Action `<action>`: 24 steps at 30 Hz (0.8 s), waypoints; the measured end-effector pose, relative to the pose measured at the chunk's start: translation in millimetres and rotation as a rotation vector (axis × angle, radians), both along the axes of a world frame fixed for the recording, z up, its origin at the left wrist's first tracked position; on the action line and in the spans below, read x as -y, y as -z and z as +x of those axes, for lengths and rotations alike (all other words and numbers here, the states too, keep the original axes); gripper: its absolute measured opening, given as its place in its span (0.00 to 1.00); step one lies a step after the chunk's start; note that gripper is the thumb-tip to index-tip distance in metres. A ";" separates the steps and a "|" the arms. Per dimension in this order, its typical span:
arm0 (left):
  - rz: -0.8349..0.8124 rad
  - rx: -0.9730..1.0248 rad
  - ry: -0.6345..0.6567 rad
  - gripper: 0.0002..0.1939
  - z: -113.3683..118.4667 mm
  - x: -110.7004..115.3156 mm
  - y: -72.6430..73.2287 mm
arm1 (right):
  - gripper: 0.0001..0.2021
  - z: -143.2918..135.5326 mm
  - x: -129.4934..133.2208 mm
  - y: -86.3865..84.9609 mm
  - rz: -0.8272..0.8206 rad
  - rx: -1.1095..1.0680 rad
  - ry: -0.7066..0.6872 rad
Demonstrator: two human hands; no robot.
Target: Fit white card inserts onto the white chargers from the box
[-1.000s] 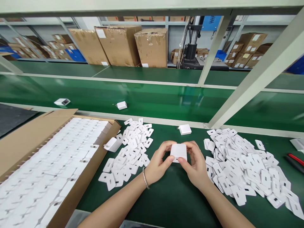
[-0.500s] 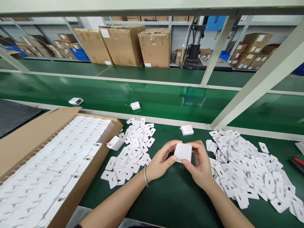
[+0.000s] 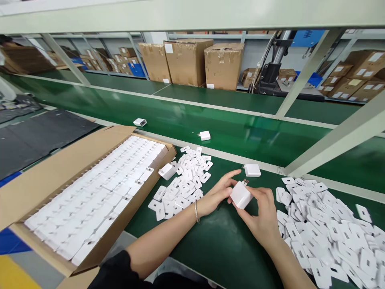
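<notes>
A white plug charger is held above the green table, tilted, its metal prongs pointing up and away. My right hand grips it from the right between thumb and fingers. At its left corner, my left hand is closed on it with the thumb, while the index finger stretches out beyond. Just behind my hands lies another white charger, prongs to the left. White flat plates with slots form a pile left of my hands and a larger pile to the right.
An open cardboard box with rows of white chargers stands at left. One charger leans by its edge. Two more chargers lie on the green surface behind the rail. A slanted metal post rises at right.
The charger has been turned, so its prongs now show at the top. My left hand's index finger has straightened away from it. The view has shifted left.
</notes>
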State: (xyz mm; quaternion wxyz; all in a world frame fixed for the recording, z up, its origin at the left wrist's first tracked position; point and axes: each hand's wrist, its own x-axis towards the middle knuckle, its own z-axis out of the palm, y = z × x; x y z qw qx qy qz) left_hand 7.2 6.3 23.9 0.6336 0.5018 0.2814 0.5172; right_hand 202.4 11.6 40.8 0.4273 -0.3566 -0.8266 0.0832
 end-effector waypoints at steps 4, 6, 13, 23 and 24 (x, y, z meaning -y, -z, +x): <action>0.148 -0.227 -0.085 0.34 7.4 3.4 -3.2 | 0.25 -6.6 -2.7 10.3 0.119 0.099 -0.027; 0.167 -0.279 -0.188 0.31 12.8 2.7 -4.1 | 0.27 -8.8 -1.0 8.8 0.084 0.109 -0.055; 0.265 -0.385 -0.565 0.26 -36.8 -15.8 -35.5 | 0.23 -2.1 -4.2 2.0 0.014 0.104 0.219; -0.048 -1.430 -0.802 0.29 -220.6 12.9 -89.0 | 0.05 28.2 -24.4 30.3 -0.183 0.491 0.453; -0.069 -1.446 -0.742 0.30 -230.7 14.7 -87.3 | 0.03 28.1 -24.7 32.3 -0.214 0.493 0.435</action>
